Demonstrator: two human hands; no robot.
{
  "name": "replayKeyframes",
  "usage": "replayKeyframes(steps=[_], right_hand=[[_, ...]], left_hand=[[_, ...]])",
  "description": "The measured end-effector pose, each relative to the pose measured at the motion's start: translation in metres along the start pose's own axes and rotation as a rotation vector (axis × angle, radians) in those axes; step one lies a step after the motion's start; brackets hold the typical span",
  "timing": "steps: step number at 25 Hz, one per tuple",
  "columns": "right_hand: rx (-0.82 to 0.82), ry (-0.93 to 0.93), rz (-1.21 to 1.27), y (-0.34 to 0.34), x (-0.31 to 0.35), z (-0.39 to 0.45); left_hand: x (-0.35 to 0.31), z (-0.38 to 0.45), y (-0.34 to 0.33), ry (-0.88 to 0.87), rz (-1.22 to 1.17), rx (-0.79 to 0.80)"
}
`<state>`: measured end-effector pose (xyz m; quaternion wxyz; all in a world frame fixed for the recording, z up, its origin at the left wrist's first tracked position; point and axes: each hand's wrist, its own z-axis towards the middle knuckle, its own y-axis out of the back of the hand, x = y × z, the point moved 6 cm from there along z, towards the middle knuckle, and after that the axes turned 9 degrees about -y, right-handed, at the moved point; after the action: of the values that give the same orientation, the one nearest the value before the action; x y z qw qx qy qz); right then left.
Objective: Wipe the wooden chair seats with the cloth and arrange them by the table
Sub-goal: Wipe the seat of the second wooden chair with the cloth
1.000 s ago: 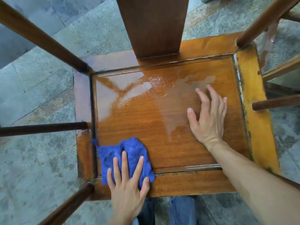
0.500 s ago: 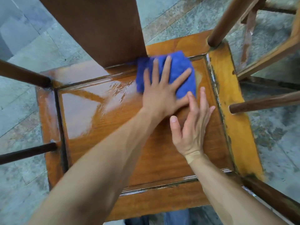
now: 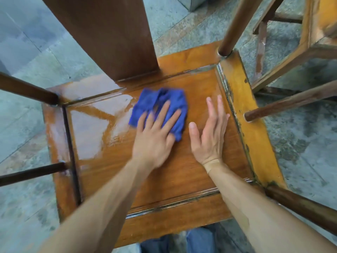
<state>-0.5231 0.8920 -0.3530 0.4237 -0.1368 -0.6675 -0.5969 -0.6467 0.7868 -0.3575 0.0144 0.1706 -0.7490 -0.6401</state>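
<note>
My left hand (image 3: 155,136) flat on blue cloth (image 3: 160,106) — fingers spread, cloth under fingertips. Right hand (image 3: 209,136) flat on chair seat (image 3: 182,170) just beside cloth — fingers straight, together.

Two wooden chairs: one chair (image 3: 182,170) under the hands, a second chair (image 3: 310,33) beside it. One blue cloth (image 3: 164,105). Two hands: left hand (image 3: 155,132), right hand (image 3: 209,136).

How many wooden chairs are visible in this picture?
2. One glossy orange-brown wooden chair lies under both hands, in the centre. A second worn wooden chair stands at the upper right, only partly in frame. Others may be outside the view.
</note>
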Motion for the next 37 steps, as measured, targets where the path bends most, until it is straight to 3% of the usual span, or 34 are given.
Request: replayKeyframes(steps=[4, 8, 12, 16, 18, 23, 27, 31, 37], right_hand=[[0.246, -0.058, -0.335, -0.006, -0.013, 0.002], [0.374, 0.167, -0.660, 0.024, -0.045, -0.017], [0.336, 0.140, -0.577, 0.032, -0.057, -0.022], [0.206, 0.145, -0.451, 0.037, -0.055, -0.023], [0.168, 0.171, -0.434, 0.038, -0.054, -0.024], [0.186, 0.153, -0.483, 0.036, -0.055, -0.021], [0.183, 0.177, -0.458, 0.036, -0.055, -0.019], [0.170, 0.177, -0.464, 0.037, -0.057, -0.018], [0.196, 0.161, -0.455, 0.038, -0.057, -0.019]], left_hand=[[0.000, -0.181, -0.026, 0.193, 0.019, 0.125], [0.007, -0.201, -0.038, 0.198, 0.064, 0.240], [-0.001, -0.136, -0.030, -0.083, 0.126, 0.174], [-0.014, 0.006, -0.008, -0.013, 0.091, 0.020], [-0.029, 0.092, -0.001, -0.090, 0.099, -0.004], [-0.118, 0.221, 0.001, -0.477, 0.151, 0.130], [-0.161, 0.260, 0.007, -0.516, 0.220, 0.294], [-0.119, 0.211, 0.007, -0.495, -0.005, 0.064], [0.023, 0.039, 0.014, -0.085, -0.025, -0.027]])
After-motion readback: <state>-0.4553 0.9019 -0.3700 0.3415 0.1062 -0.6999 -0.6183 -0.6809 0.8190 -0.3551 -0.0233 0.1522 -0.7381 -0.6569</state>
